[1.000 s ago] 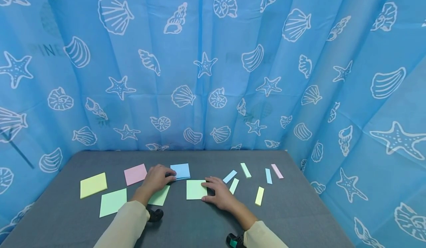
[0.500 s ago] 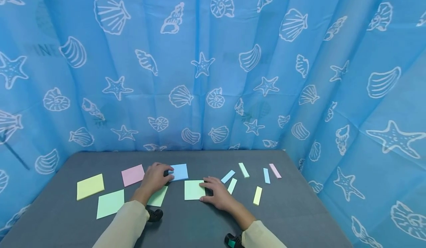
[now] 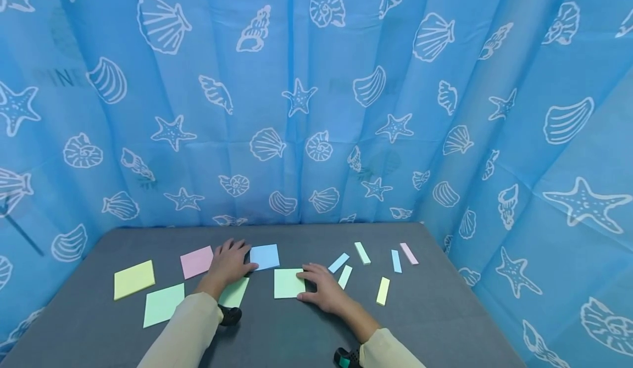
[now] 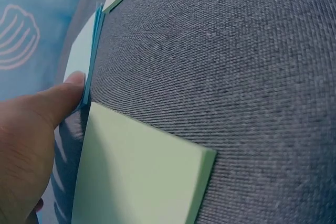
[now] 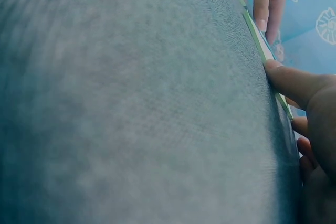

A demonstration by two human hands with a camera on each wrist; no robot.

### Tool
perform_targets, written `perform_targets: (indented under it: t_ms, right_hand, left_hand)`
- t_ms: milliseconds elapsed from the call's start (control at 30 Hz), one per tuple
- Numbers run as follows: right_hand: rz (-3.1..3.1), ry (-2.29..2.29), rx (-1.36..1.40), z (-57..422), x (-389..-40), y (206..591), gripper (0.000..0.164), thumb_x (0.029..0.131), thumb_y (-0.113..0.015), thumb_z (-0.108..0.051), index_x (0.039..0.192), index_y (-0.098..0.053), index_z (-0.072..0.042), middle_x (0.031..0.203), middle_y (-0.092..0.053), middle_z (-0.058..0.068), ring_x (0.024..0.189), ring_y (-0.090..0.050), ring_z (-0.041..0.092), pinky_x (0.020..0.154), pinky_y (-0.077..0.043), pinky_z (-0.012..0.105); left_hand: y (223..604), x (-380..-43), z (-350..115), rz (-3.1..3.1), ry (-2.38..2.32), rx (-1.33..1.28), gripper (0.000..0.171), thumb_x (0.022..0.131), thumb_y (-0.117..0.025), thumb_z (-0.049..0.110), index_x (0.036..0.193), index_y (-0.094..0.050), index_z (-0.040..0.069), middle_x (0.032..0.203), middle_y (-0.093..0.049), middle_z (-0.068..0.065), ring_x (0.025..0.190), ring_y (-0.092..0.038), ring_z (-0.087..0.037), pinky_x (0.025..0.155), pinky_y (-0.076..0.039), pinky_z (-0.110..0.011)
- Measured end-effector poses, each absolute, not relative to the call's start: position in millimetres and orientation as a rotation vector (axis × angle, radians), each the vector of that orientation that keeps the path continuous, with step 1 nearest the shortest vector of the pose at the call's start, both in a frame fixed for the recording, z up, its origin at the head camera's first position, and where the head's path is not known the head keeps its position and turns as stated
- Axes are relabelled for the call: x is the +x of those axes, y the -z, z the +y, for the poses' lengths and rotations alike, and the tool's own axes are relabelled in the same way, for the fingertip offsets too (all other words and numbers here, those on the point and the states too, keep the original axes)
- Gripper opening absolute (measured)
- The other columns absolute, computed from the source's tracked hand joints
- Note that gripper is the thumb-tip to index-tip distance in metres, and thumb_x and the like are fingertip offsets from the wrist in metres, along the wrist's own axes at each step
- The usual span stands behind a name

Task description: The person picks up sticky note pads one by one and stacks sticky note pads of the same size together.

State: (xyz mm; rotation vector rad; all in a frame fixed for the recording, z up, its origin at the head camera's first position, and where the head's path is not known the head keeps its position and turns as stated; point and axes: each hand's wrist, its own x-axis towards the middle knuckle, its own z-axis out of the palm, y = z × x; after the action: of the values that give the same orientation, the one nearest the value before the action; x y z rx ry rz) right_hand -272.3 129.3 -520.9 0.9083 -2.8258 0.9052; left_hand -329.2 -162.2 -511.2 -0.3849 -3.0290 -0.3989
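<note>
A blue sticky note pad [image 3: 264, 257] lies toward the table's back. My left hand [image 3: 227, 266] is at its left side, fingers spread over the cloth and thumb on the pad's near left corner. In the left wrist view, the blue pad's [image 4: 81, 51] sheets look slightly fanned at the edge under the thumb [image 4: 73, 80]. Closer to me is a light green sticky note pad [image 3: 288, 283]. At its right edge rests my right hand [image 3: 323, 288], index finger on top and thumb at the near corner. Another green pad [image 3: 235, 291] is partly covered by my left forearm.
On the left lie a yellow pad [image 3: 134, 280], a pink pad [image 3: 196, 262] and a green pad [image 3: 164, 305]. Several narrow strip pads in blue, green, pink and yellow [image 3: 383, 291] are scattered to the right. A blue shell-print curtain [image 3: 296, 137] rises behind the grey table [image 3: 306, 338].
My left hand's fingers, earlier bent at the blue pad's left edge, have straightened and spread, leaving the thumb on its corner. The right hand stays at the green pad. The head view shifted slightly.
</note>
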Motion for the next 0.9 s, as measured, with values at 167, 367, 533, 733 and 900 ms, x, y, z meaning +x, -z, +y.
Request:
perform_targets:
  t_ms: [167,367,533,733,900]
  right_hand:
    - [-2.847,-0.911,0.898,129.6,-271.4,519.7,0.05,0.088,-0.073,-0.028,0.132,-0.061,-0.007,0.143,-0.047,0.016,0.136,-0.036,0.036,0.104,-0.034,0.055]
    - [-2.844,-0.907,0.911,130.6,-271.6,518.7,0.05,0.089,-0.072,-0.029,0.132,-0.061,-0.008,0.143,-0.047,0.016,0.136,-0.036,0.035,0.104,-0.033,0.055]
    - [-2.852,-0.91,0.911,131.3,-271.6,519.0,0.05,0.09,-0.071,-0.03,0.133,-0.06,-0.009,0.144,-0.047,0.015,0.136,-0.036,0.035,0.104,-0.033,0.055]
    - [-2.875,-0.943,0.875,132.4,-271.4,518.4,0.049,0.09,-0.07,-0.029,0.133,-0.059,-0.009,0.144,-0.047,0.012,0.137,-0.036,0.033,0.105,-0.033,0.054]
    - [-2.877,-0.927,0.87,132.9,-271.1,518.7,0.046,0.091,-0.069,-0.025,0.133,-0.059,-0.009,0.144,-0.047,0.012,0.136,-0.036,0.033,0.105,-0.033,0.054]
  left_hand:
    - [510.4,-327.7,-163.1,-3.067,0.449,-0.371,0.066,0.091,-0.064,0.045,0.142,-0.049,0.005,0.147,-0.039,-0.022,0.137,-0.023,-0.048,0.105,-0.018,-0.066]
    - [507.7,-323.8,-162.7,-3.044,0.542,-0.351,0.063,0.091,-0.066,0.04,0.141,-0.05,0.005,0.146,-0.04,-0.023,0.136,-0.025,-0.049,0.104,-0.018,-0.067]
    - [506.4,-322.7,-163.1,-3.016,0.62,-0.32,0.06,0.089,-0.07,0.038,0.136,-0.054,0.004,0.143,-0.044,-0.023,0.135,-0.026,-0.049,0.103,-0.019,-0.068]
    - [508.8,-324.7,-162.7,-2.946,0.773,-0.239,0.063,0.082,-0.078,0.035,0.131,-0.055,0.003,0.136,-0.051,-0.02,0.134,-0.029,-0.046,0.105,-0.018,-0.064]
    - [508.7,-324.5,-158.4,-2.9,0.853,-0.173,0.065,0.079,-0.081,0.031,0.129,-0.05,0.003,0.133,-0.05,-0.025,0.129,-0.036,-0.046,0.104,-0.023,-0.062]
